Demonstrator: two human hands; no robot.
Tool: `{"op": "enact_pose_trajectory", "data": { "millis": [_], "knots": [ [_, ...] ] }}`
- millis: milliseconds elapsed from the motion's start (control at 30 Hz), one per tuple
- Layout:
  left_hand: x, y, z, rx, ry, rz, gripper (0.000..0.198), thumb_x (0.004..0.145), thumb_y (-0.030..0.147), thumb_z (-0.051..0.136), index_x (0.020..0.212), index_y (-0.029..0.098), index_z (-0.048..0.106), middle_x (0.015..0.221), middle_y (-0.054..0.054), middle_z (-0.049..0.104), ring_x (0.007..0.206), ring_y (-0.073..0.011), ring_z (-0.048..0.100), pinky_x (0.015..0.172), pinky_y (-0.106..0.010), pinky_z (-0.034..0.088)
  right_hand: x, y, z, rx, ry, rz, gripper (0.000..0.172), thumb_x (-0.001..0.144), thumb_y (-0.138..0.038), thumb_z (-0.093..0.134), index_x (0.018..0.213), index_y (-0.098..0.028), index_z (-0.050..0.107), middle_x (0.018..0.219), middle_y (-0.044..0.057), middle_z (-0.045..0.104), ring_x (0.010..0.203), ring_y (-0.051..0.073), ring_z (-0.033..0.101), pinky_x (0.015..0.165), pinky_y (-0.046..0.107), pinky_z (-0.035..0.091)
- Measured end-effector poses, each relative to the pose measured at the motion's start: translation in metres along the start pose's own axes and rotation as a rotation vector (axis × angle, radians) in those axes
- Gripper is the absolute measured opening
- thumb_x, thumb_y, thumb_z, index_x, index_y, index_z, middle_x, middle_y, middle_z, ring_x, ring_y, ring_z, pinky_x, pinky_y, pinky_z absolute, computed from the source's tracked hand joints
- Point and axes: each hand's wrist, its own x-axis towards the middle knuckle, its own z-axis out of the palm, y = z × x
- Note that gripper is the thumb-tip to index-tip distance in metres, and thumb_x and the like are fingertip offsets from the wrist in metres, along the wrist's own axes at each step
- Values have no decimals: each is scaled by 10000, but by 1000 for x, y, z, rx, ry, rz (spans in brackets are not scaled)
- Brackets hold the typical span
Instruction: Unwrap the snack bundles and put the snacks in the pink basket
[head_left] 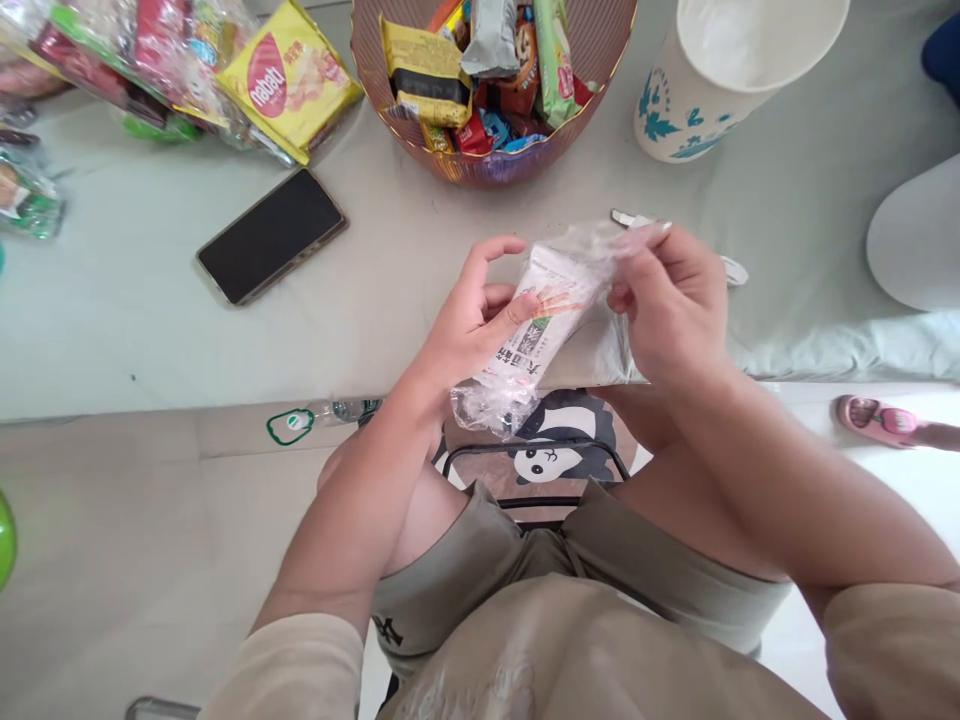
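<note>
My left hand [484, 310] is closed around a white printed snack pack [551, 300], thumb across its front. Clear plastic wrap [499, 400] bunches out at the pack's lower end. At the upper end, my right hand [671, 290] pinches the loose film [592, 240] between thumb and fingers, stretching it away from the pack. Both hands are above the table's near edge. Behind the right hand lies a white-handled utility knife [733, 270], mostly hidden by the fingers. What is inside the pack cannot be seen.
A tinted ribbed bowl [480, 170] of wrapped snacks stands ahead, with a paper cup [686, 120] to its right. To the left lie a phone [271, 236], a yellow snack packet [289, 80] and several bagged snacks [161, 50]. A white rounded object [919, 235] sits far right.
</note>
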Motion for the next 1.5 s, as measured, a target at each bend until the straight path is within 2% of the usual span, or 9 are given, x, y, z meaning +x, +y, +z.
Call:
{"op": "enact_pose_trajectory", "data": {
  "millis": [67, 167, 300, 533, 733, 967, 1233, 1400, 1500],
  "knots": [
    [0, 2, -1, -6, -44, -31, 516, 853, 501, 825, 1245, 277, 575, 735, 39, 699, 438, -85, 544, 399, -203, 408, 4, 2, 0, 127, 92, 83, 295, 983, -527, 585, 841, -271, 537, 633, -23, 353, 574, 156, 431, 556, 319, 396],
    [0, 3, -1, -19, -71, -49, 511, 868, 516, 807, 1231, 270, 545, 757, 31, 720, 475, -107, 604, 422, -215, 449, 10, 10, -2, 181, 107, 123, 307, 963, -586, 585, 963, -284, 532, 763, 9, 521, 707, 183, 594, 622, 327, 475],
    [4, -7, -1, -42, 31, 18, 543, 876, 581, 778, 1226, 286, 485, 772, 41, 722, 607, -145, 714, 542, -249, 564, 8, 19, -2, 95, 68, -56, 336, 997, -574, 513, 1228, -330, 497, 1197, 70, 603, 1081, 222, 668, 811, 363, 561],
    [12, -17, -1, -35, 160, 74, 589, 808, 644, 814, 1140, 270, 503, 1033, -25, 774, 861, -202, 794, 696, -301, 642, -17, 1, 12, -364, -80, -345, 368, 820, -392, 769, 1083, -240, 560, 1071, 89, 619, 966, 244, 624, 815, 421, 567],
    [8, -11, -2, 42, 118, 73, 567, 811, 691, 782, 1105, 269, 545, 1079, -41, 762, 892, -212, 791, 758, -341, 663, -16, -5, 18, -379, -84, -196, 97, 869, -287, 650, 851, -219, 584, 921, 47, 649, 755, 163, 612, 697, 339, 558],
    [8, -12, -5, 68, 194, 52, 580, 790, 693, 798, 1100, 272, 547, 1053, -38, 761, 914, -233, 793, 658, -306, 646, -11, -14, 7, -257, -14, -12, 147, 876, -284, 577, 756, -239, 504, 642, -12, 539, 574, 129, 500, 532, 284, 396],
    [6, -11, -12, 140, 242, 4, 331, 917, 409, 715, 1155, 255, 546, 1023, -50, 793, 872, -214, 796, 664, -303, 633, 6, -30, -37, -834, -53, 233, 90, 779, -185, 582, 719, -240, 543, 672, 21, 631, 600, 167, 494, 647, 356, 409],
    [-5, 0, -1, 630, 340, 128, 312, 897, 251, 678, 1190, 226, 572, 1122, -82, 762, 946, -213, 755, 809, -348, 620, -6, -30, -33, -791, 126, -230, 78, 860, -183, 526, 838, -254, 549, 830, 69, 703, 759, 198, 645, 780, 374, 518],
    [-12, 10, 7, 915, 471, 348, 292, 835, 220, 721, 1102, 222, 603, 1190, -98, 712, 1047, -231, 703, 894, -376, 588, -10, -27, -17, -715, -82, -505, 159, 914, -199, 475, 917, -241, 629, 1014, 95, 761, 983, 228, 722, 886, 388, 551]
  ]
}}
